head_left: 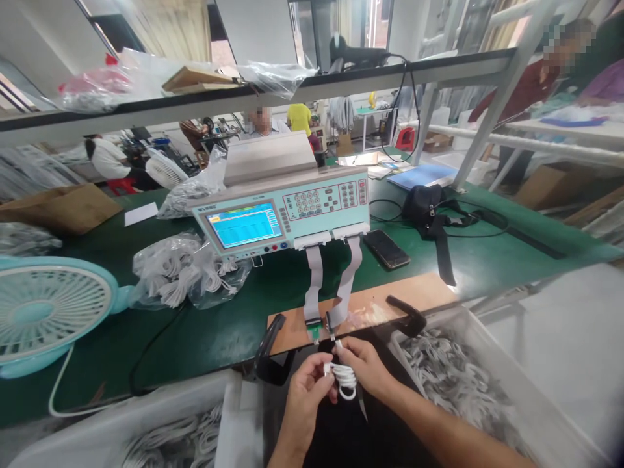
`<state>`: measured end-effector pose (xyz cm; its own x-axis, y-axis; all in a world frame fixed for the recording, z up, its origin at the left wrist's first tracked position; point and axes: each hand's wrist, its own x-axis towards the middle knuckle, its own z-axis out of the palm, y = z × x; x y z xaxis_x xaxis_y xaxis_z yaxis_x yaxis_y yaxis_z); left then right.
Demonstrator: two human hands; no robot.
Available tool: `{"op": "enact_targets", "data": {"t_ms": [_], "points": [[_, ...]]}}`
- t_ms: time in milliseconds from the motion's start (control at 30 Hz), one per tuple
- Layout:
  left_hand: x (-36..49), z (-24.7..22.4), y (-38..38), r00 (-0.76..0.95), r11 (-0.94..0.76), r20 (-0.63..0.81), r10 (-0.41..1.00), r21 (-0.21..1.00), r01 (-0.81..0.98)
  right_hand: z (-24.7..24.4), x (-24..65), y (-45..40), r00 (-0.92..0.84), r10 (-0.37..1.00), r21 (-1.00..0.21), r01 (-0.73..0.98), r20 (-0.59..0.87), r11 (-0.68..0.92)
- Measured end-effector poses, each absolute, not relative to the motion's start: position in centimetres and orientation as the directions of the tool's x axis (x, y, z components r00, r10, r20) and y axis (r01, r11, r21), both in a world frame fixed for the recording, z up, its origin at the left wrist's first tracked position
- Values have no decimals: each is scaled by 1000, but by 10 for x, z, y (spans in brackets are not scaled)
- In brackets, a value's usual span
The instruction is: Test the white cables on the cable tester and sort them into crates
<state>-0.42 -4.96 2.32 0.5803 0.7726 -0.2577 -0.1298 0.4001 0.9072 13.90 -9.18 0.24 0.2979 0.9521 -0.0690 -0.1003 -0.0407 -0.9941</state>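
A coiled white cable (345,379) hangs between my two hands at the front edge of the bench. My left hand (311,383) pinches one white plug of it between thumb and fingers. The other plug is in the fingers of my right hand (359,361), close to a connector at the end of a grey ribbon cable (347,286). Whether plug and connector touch, I cannot tell. Beside it, a small green circuit board (316,333) ends the second ribbon cable (313,283). Both ribbons run up to a cable tester (287,211) with a lit blue screen.
Black clamps (270,348) hold a wooden board (363,305) at the bench edge. White bins (487,364) of cables flank me. A turquoise fan (53,312), bagged cables (175,266), a phone (387,249) and a black pouch (423,203) lie around. Other people work farther back.
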Motion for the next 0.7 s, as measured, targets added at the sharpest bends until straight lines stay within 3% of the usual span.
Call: {"op": "enact_targets", "data": {"t_ms": [167, 367, 533, 700], "points": [[-6, 15, -47, 516, 483, -336, 788, 857, -180, -2, 137, -85, 280, 947, -970, -225, -157, -94], [0, 7, -41, 389, 302, -275, 880, 953, -10, 0, 135, -86, 299, 943, -968, -239, -147, -75], [1, 8, -35, 431, 153, -198, 880, 979, 138, 13, 132, -86, 278, 941, -937, -337, -190, -90], [-1, 8, -29, 486, 18, -100, 868, 985, 170, 27, 126, -84, 293, 912, -886, -443, -288, -137]]}}
